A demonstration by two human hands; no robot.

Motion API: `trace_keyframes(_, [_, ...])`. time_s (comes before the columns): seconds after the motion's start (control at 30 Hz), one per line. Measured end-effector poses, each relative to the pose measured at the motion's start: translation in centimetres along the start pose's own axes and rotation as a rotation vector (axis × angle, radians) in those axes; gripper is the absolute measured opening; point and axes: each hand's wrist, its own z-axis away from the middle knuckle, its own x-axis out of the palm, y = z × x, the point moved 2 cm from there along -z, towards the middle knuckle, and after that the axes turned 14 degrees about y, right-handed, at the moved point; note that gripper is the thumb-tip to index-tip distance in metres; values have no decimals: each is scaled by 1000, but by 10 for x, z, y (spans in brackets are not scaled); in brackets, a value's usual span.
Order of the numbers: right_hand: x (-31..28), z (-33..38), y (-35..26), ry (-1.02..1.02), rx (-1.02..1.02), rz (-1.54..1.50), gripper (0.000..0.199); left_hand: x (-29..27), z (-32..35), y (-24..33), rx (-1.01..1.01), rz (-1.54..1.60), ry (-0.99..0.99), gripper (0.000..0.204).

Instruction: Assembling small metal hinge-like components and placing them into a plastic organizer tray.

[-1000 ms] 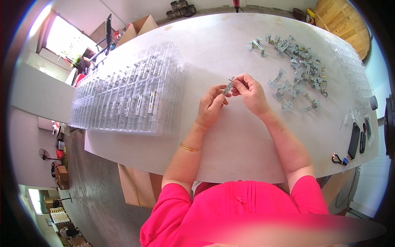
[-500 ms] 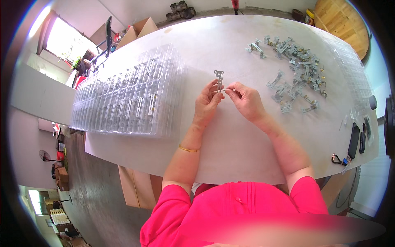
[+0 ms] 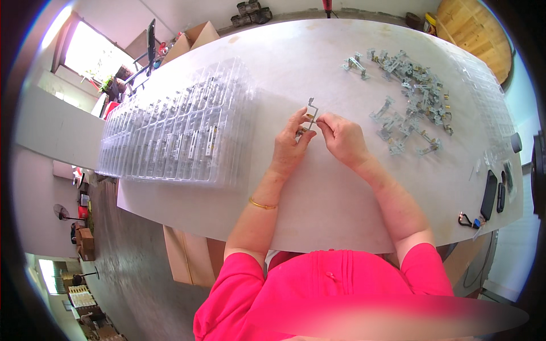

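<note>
In front of me, over the table, my left hand (image 3: 289, 149) grips a small metal bracket (image 3: 314, 107) between thumb and fingers. The bracket is seen nearly edge-on, its bent upper end sticking up past the fingertips. My right hand (image 3: 344, 141) is closed in a pinch, with its fingertips against the bracket's right side. Whatever lies in that pinch is too small to make out. To the right is a loose pile of similar metal brackets (image 3: 424, 85), some with brass-coloured parts. On the left stand stacked clear plastic trays (image 3: 227, 170), their compartments filled with metal brackets.
More clear plastic trays (image 3: 483, 94) are at the table's right edge. Near the right front lie a black oblong case (image 3: 488, 194), a slim black object (image 3: 501, 196) and a small blue-and-black item (image 3: 470, 220). A cardboard box (image 3: 187, 258) sits below the front edge.
My left hand has turned the bracket from its flat face to nearly edge-on and tilted it slightly right. My right fingertips have moved in closer to it.
</note>
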Motion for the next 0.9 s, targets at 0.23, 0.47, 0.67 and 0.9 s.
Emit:
trace_keyframes(0.23, [2,5,15,-76,103,-98,10,3,0,6,-25,11,32,52])
trace_keyframes(0.47, [14,11,30,-44,361,-195,14,-7,-2,-12,-311,15,97,38])
trace_keyframes(0.67, [13,12,40,-10,478,-331,15,-5,-5,-3,-235,-268,18,25])
trace_keyframes(0.9, [17,13,48,-25,527,-367,16,-7,-9,4,-386,-108,26,25])
